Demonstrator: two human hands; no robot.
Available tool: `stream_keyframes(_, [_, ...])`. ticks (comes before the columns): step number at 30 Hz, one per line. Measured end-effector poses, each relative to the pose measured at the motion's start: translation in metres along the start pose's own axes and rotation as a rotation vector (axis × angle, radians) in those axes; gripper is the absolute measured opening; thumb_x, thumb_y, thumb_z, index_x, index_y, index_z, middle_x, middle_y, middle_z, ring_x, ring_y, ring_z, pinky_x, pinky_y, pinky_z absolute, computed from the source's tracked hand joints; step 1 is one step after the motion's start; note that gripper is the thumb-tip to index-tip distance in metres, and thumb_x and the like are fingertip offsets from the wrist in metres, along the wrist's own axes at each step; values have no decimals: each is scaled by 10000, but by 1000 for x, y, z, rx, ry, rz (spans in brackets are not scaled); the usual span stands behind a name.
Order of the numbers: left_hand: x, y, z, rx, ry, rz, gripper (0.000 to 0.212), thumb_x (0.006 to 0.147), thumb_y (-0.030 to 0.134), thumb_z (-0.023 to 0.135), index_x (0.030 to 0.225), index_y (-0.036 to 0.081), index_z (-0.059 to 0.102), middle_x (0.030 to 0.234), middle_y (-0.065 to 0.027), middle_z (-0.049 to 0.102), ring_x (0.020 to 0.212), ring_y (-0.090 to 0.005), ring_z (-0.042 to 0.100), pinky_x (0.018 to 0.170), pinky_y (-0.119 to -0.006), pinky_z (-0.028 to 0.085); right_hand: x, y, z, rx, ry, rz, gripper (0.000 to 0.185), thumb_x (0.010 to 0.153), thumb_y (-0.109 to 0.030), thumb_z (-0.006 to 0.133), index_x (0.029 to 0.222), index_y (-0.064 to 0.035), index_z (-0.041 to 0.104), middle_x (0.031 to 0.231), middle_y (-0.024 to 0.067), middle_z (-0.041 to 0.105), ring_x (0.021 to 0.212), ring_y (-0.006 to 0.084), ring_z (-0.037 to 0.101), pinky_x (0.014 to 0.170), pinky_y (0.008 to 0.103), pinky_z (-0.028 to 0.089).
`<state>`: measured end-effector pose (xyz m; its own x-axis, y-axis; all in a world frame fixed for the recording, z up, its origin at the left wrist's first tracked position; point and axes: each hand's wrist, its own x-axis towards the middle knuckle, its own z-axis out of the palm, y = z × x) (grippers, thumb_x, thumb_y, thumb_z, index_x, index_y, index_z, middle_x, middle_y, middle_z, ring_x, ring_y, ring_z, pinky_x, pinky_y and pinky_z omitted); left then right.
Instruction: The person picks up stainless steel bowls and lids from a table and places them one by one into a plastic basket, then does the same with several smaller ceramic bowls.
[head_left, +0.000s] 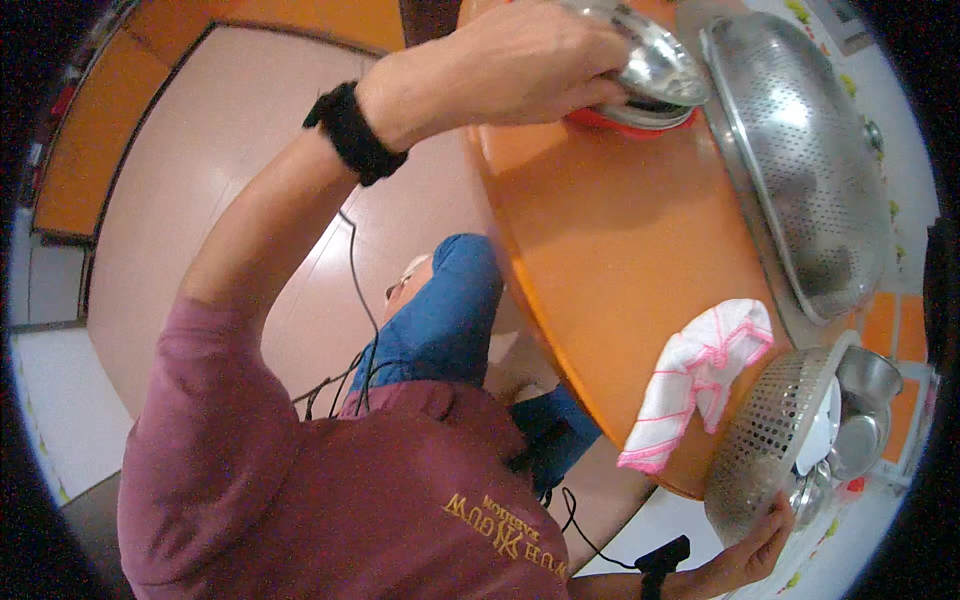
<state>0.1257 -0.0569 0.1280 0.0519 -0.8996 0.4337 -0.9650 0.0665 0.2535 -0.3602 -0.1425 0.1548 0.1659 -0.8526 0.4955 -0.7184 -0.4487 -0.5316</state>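
My left hand (559, 64) grips a shiny steel bowl (660, 60), tilted at the top of the view. Beneath that bowl are another steel rim and a red-rimmed dish (637, 129), both partly hidden. At the lower right, my right hand (761, 540) has its fingers closed at the rim of a perforated steel colander (765, 427). Inside the colander sit a white bowl (820, 435) and several steel vessels, among them a steel cup (859, 442). A white cloth with pink edging (697, 375) lies crumpled on the orange table (615, 270), left of the colander.
A large perforated steel basin (802, 150) lies with its perforated side showing along the table's far side. Black cables (356, 270) hang near my legs. A black device (664, 555) is strapped at my right wrist. Orange cabinets (127, 127) border the tiled floor (300, 127).
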Motion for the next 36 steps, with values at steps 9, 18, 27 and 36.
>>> stream_keyframes(9, [1,-4,2,-35,251,164,54,831,33,599,849,-2,563,790,-163,571,766,-359,589,663,-423,480,-2,-26,9,-17,4,-34,370,954,-261,520,1046,77,639,983,170,667,925,256,619,839,387,496])
stream_keyframes(18, [-1,11,-9,109,322,344,108,740,21,569,847,12,556,865,-127,588,861,-326,582,776,-395,477,-3,-38,6,8,-15,-126,378,974,-286,524,1068,60,642,1013,155,664,886,250,625,801,352,500])
stream_keyframes(27, [-8,51,-26,131,230,477,177,813,183,524,871,19,556,938,-131,567,925,-302,572,854,-396,450,-15,-41,-11,279,316,-370,348,955,-215,571,1114,94,584,958,198,638,802,243,615,688,343,522])
stream_keyframes(36, [-19,132,-29,-150,276,629,176,691,207,563,730,37,541,830,-120,528,850,-291,588,767,-410,489,-23,-100,13,151,-236,-466,403,903,-142,645,1243,51,543,991,155,627,710,208,571,588,287,451])
